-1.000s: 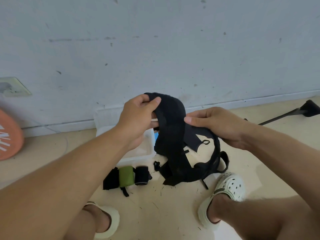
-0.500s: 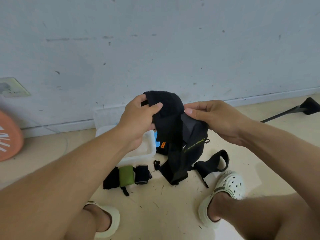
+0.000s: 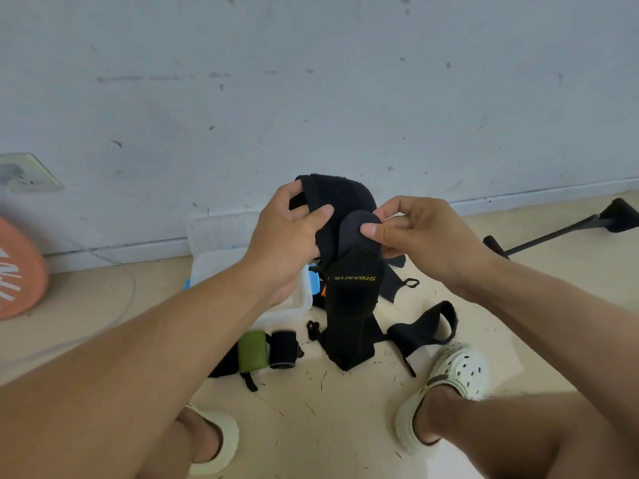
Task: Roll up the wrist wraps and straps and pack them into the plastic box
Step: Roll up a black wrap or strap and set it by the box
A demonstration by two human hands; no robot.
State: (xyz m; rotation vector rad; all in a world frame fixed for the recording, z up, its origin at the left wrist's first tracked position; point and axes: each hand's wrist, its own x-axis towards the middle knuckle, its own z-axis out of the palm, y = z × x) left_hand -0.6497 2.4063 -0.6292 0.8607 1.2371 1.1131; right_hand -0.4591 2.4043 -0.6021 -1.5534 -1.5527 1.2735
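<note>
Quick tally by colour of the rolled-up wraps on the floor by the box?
Green roll: 1
Black roll: 1
Total: 2 rolled. Both hands grip the black wrap, which is not rolled yet.

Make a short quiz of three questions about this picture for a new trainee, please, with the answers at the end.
1. True or false: both hands hold the black wrist wrap in the air above the floor.
2. Which rolled item lies nearest the plastic box? A) the green roll B) the loose black strap C) the orange disc
3. Fill in: the right hand pinches the wrap's ____ end, the upper one or the lower one.

Key
1. True: the left hand grips it too, and its lower end hangs near the floor.
2. A; a black roll lies right beside it.
3. Upper.
</note>
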